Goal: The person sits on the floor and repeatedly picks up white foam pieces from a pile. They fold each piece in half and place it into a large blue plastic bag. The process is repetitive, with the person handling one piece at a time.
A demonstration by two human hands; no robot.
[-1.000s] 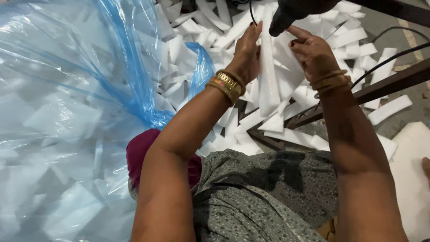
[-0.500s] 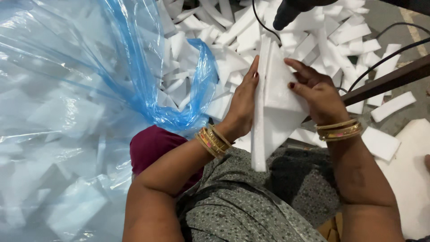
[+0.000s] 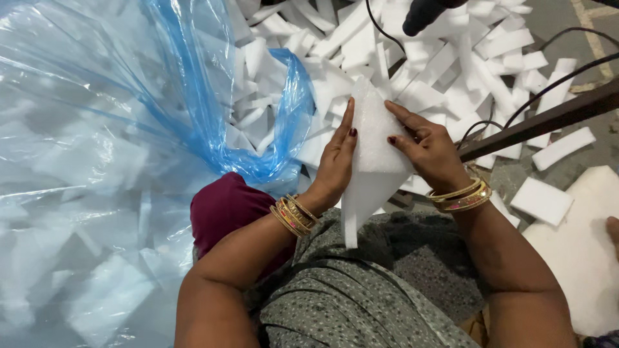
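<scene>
We saw a stack of white foam strips [image 3: 371, 154] held upright between both palms, above the person's lap, its lower end tapering down toward the grey patterned garment [image 3: 361, 303]. The left hand [image 3: 335, 161] pressed flat along one side and the right hand [image 3: 429, 148] along the other, each grip clamped on the stack with fingers straight, which we judged kept the loose pieces aligned in one bundle. Beyond the hands lay a heap of foam offcuts [image 3: 425, 71] on the floor, and a large blue plastic bag [image 3: 129, 129], partly filled with more pieces, stood just beside the left arm.
</scene>
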